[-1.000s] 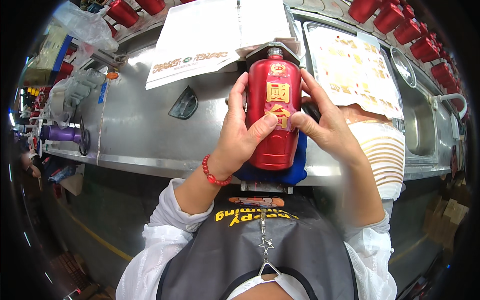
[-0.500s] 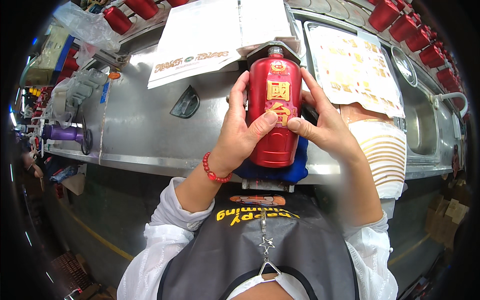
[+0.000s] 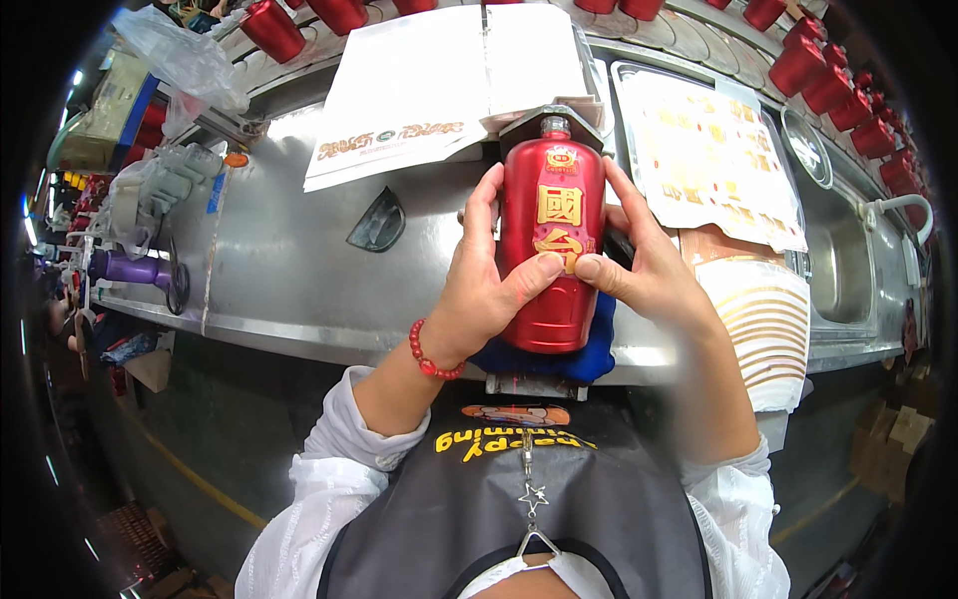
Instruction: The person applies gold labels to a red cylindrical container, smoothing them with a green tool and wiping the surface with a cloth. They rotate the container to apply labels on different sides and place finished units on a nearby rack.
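Note:
A shiny red bottle (image 3: 555,314) with raised gold characters and a bare glass neck lies in front of me, its neck pointing away. My left hand (image 3: 491,275) grips its left side, and my right hand (image 3: 644,262) its right side. Both thumbs press on the front by the lower gold character; the other fingers reach along the flanks. Under the bottle's base is a blue cloth (image 3: 602,344), and behind its neck a dark angular support (image 3: 517,130). How the bottle rests on the support is hidden.
On the steel bench (image 3: 289,240) lies a dark half-round piece (image 3: 378,222). White sheets (image 3: 399,80) stand behind it. To the right are a sticker sheet (image 3: 699,150), a sheet of gold curved strips (image 3: 753,319) and a sink (image 3: 838,260). Red bottles (image 3: 798,65) line the back.
The whole view has shifted slightly, so the bench and bottle sit a little lower in the picture. Both hands keep their hold on the bottle, with the thumbs in nearly the same place.

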The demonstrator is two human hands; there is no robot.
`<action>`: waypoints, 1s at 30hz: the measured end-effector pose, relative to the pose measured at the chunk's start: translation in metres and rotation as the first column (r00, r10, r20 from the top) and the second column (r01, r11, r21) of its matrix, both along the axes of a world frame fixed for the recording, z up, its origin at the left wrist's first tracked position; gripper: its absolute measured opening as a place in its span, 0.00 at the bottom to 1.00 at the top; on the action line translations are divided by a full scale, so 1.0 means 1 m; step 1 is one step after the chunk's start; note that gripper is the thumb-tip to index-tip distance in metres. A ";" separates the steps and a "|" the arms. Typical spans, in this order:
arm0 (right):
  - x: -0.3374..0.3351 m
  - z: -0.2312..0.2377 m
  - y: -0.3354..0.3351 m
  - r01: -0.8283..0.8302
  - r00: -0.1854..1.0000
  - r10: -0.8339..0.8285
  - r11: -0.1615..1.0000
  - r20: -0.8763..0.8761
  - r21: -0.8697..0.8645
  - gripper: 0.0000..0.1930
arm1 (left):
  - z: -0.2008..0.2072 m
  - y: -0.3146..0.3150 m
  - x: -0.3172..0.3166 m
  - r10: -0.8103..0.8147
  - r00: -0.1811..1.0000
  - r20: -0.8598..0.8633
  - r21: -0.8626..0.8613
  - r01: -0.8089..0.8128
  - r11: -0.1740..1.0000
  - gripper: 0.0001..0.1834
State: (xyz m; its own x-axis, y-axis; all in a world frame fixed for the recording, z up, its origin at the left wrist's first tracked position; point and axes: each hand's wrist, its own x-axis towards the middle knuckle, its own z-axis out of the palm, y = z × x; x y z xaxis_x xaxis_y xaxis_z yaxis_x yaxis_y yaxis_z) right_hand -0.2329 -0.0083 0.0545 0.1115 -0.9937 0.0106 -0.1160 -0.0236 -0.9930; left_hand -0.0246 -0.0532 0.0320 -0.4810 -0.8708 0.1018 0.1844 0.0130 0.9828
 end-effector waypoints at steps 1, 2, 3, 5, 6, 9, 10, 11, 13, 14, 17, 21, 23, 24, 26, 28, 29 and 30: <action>-0.001 0.001 -0.001 -0.006 1.000 0.006 1.000 -0.003 -0.001 0.56 | 0.000 -0.002 0.000 0.000 1.000 -0.007 0.003 0.000 1.000 0.50; 0.000 0.001 -0.002 0.011 0.999 -0.012 1.000 0.032 0.028 0.56 | -0.001 -0.006 -0.001 0.008 0.998 -0.059 0.035 -0.006 0.999 0.50; 0.001 0.001 -0.003 0.027 0.997 -0.031 0.998 0.067 0.057 0.55 | -0.002 -0.010 -0.002 0.017 0.994 -0.110 0.068 -0.009 0.998 0.49; 0.002 -0.003 -0.003 0.044 0.995 -0.051 0.996 0.087 0.075 0.55 | -0.001 -0.018 -0.006 0.058 0.987 -0.151 0.093 -0.045 0.995 0.46; 0.003 -0.004 -0.004 0.041 0.995 -0.046 0.997 0.087 0.063 0.54 | 0.000 -0.022 -0.009 0.057 0.992 -0.110 0.075 -0.049 0.996 0.46; 0.003 -0.004 -0.003 0.028 0.997 -0.032 0.998 0.066 0.060 0.54 | 0.005 -0.027 -0.014 0.048 0.999 0.005 0.011 -0.048 0.999 0.42; 0.003 -0.004 -0.003 0.026 0.997 -0.031 0.998 0.069 0.062 0.54 | 0.005 -0.027 -0.015 0.056 0.998 0.010 0.002 -0.056 0.998 0.42; 0.003 -0.004 -0.003 0.025 0.997 -0.029 0.998 0.072 0.064 0.54 | 0.004 -0.028 -0.015 0.064 0.998 0.015 -0.008 -0.063 0.998 0.42; 0.002 -0.004 -0.003 0.021 0.997 -0.025 0.998 0.067 0.062 0.54 | 0.003 -0.030 -0.016 0.085 0.996 0.038 -0.034 -0.084 0.996 0.40; 0.002 -0.004 -0.004 0.020 0.998 -0.023 0.998 0.059 0.058 0.54 | 0.002 -0.031 -0.016 0.099 0.993 0.057 -0.049 -0.096 0.994 0.39; 0.001 -0.004 -0.003 0.025 0.999 -0.027 0.998 0.042 0.057 0.54 | 0.010 -0.042 -0.014 0.026 1.000 -0.016 0.054 -0.025 0.998 0.34; 0.002 -0.002 -0.003 0.025 0.999 -0.029 0.997 0.042 0.079 0.55 | 0.022 -0.052 -0.019 -0.001 1.000 0.028 0.119 -0.003 0.993 0.26; 0.001 -0.004 -0.002 0.022 0.999 -0.023 0.998 0.028 0.053 0.52 | 0.022 -0.053 -0.021 0.011 0.997 0.072 0.088 -0.017 0.996 0.24; -0.001 -0.005 -0.002 0.020 1.000 -0.021 0.999 0.021 0.041 0.51 | 0.019 -0.054 -0.021 0.018 0.995 0.099 0.063 -0.024 0.998 0.23; -0.006 0.002 -0.001 0.067 0.997 -0.067 0.998 -0.027 0.003 0.47 | 0.016 -0.057 -0.020 0.034 0.988 0.149 0.011 -0.036 0.999 0.23; -0.016 0.004 -0.002 0.140 0.978 -0.156 0.983 -0.136 -0.117 0.36 | 0.016 -0.058 -0.022 0.028 0.985 0.171 -0.004 -0.028 1.000 0.23; -0.019 0.011 -0.005 0.177 0.984 -0.179 0.978 -0.015 -0.108 0.31 | 0.016 -0.058 -0.022 0.026 0.983 0.182 -0.009 -0.025 1.000 0.23; -0.023 0.024 -0.009 0.211 0.974 -0.201 0.973 0.105 -0.095 0.27 | 0.016 -0.058 -0.022 0.030 0.981 0.192 -0.008 -0.029 1.000 0.22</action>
State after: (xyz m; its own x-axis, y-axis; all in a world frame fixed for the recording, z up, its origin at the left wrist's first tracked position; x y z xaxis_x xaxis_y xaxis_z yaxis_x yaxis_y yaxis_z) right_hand -0.2556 -0.0170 0.0789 -0.1024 -0.9879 0.1164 -0.0357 -0.1132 -0.9929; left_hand -0.0464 -0.1113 0.0479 -0.4663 -0.8845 0.0143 -0.0087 0.0208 0.9997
